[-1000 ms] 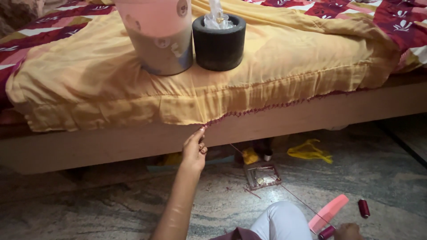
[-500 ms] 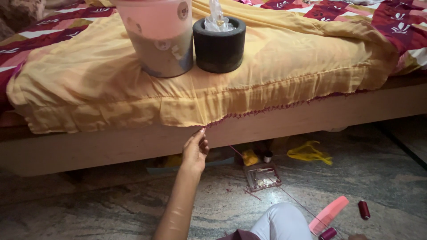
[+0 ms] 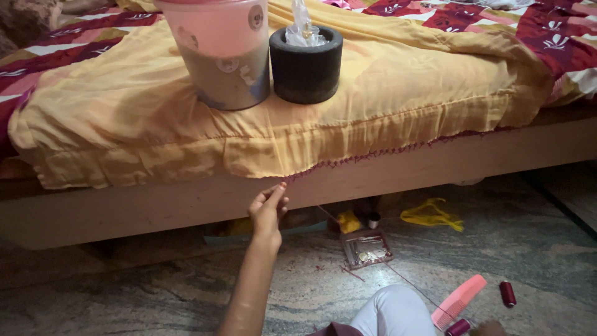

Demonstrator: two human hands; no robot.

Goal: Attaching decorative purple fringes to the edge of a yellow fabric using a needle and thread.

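A yellow cloth (image 3: 385, 93) is spread over the bed, and its front hem hangs down the bed's wooden side (image 3: 155, 208). A maroon stitched edging (image 3: 398, 149) runs along the hem's right part. My left hand (image 3: 268, 210) reaches up from the floor and pinches the hem just where the edging ends. Only a sliver of my right hand (image 3: 488, 327) shows at the bottom edge, beside a maroon thread spool (image 3: 458, 328); its fingers are out of frame. A thin thread runs across the floor toward my knee (image 3: 392, 311).
A pink bucket (image 3: 224, 56) and a black round holder (image 3: 306, 65) stand on the cloth near the bed's edge. On the stone floor lie a small open tin (image 3: 367, 249), a pink flat case (image 3: 460, 300), a second maroon spool (image 3: 508, 294) and a yellow scrap (image 3: 432, 214).
My left hand stays pinched at the hem and has barely shifted. My right hand has slid down almost out of view at the bottom right.
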